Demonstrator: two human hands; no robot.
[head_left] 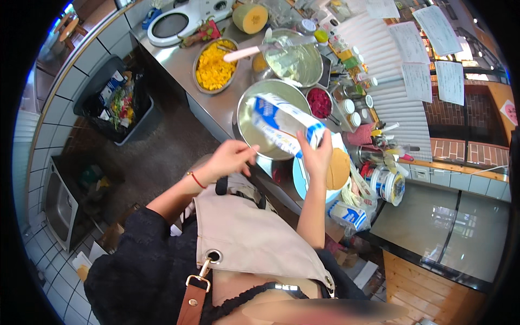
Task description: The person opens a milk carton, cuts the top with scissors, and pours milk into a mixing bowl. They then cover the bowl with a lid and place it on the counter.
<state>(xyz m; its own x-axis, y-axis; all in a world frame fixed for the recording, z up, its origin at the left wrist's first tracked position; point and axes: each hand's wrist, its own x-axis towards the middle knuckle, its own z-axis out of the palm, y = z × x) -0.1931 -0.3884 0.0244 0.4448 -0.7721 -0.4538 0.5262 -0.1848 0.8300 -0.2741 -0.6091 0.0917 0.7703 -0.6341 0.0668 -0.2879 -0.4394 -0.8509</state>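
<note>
A blue-and-white carton [279, 119] is in my right hand [316, 157], tipped on its side over a round metal bowl [241, 122]. Pale contents show inside this bowl, but the carton hides much of them. Curled at the bowl's near left rim are the fingers of my left hand [234, 157], which wears a red cord at the wrist. Behind stands a second metal bowl [320, 62] with whitish smears inside. Across its top lies a spatula [244, 53] with a pale handle.
On the counter are a bowl of yellow-orange chunks [214, 67], a bowl of dark pink pieces [319, 103], a cut melon [252, 19] and a white scale-like appliance [170, 27]. Jars [346, 105] line the back. A lined bin [135, 127] stands at left; another carton [348, 215] lies right.
</note>
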